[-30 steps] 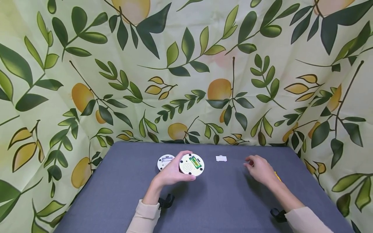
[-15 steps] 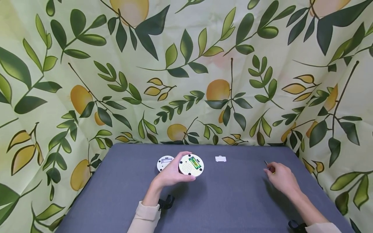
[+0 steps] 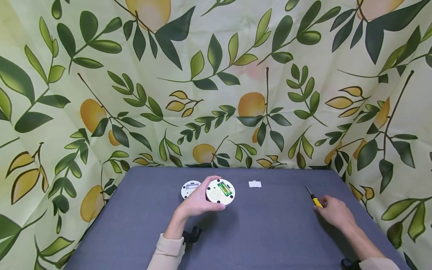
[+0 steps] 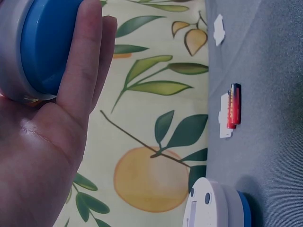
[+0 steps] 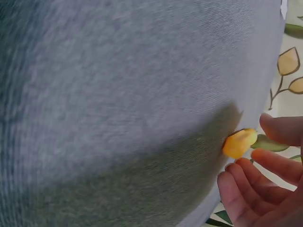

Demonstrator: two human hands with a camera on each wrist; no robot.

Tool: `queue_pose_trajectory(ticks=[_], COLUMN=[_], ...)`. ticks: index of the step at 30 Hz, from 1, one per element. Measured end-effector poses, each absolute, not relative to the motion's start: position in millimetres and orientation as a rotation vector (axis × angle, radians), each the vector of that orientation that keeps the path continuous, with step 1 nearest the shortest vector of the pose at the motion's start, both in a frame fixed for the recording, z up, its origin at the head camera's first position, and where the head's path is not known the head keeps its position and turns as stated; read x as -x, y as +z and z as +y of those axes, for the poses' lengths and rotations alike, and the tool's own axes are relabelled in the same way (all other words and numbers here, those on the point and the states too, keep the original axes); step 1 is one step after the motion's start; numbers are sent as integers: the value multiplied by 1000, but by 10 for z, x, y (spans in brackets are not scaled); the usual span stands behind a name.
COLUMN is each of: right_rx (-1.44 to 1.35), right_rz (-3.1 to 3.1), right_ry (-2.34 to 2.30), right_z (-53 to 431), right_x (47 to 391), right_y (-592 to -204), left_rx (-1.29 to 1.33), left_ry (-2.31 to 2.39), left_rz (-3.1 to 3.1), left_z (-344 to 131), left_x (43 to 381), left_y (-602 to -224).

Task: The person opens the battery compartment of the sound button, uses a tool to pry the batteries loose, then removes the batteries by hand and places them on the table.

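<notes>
My left hand (image 3: 199,202) grips a round white-and-blue device (image 3: 212,195) by its rim, raised over the table. Its white underside faces me, with speaker holes and green batteries (image 3: 225,188) in the uncovered compartment. In the left wrist view the blue side (image 4: 49,47) lies against my fingers. A screwdriver (image 3: 316,201) with a yellow handle and thin metal shaft lies on the table at the right. Beside its handle end is my right hand (image 3: 337,213). The right wrist view shows the thumb and fingers apart, close to the yellow handle (image 5: 239,143).
A second round device (image 3: 189,188) lies underside up behind my left hand, its battery compartment uncovered. One white battery cover (image 3: 255,184) lies at the back middle. In the left wrist view, red-and-black batteries (image 4: 234,106) lie by another white cover (image 4: 225,116). A patterned cloth (image 3: 216,93) surrounds the grey table.
My right hand has moved right and towards me, uncovering the screwdriver, whose place on the table looks the same. My left hand and its device have stayed still.
</notes>
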State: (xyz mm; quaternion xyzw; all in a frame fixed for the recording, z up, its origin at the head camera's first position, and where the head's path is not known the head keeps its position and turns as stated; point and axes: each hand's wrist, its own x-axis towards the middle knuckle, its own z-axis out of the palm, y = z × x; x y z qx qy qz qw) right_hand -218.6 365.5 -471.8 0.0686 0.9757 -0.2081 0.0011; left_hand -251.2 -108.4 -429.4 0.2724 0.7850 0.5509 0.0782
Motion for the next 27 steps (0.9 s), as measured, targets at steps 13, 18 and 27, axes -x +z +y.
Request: queue_pose_trajectory(ticks=[13,18,27], right_rx=[-177,-187,-175], right_rz=[3060,3077,2976], right_ry=[-651,-760,-1122], right_z=[3716,3664,3412], right_x=[2230,2222,2192], right_y=[-4846,-4818,-4799], left_rx=[-816,-807,-817], left_ry=[1642,1644,1645], left_rz=[2338,2345,2335], left_z=[-1096,-1096,-1083], left_x=[2516,2520,2532], left_y=[-4303,-4302,-4319])
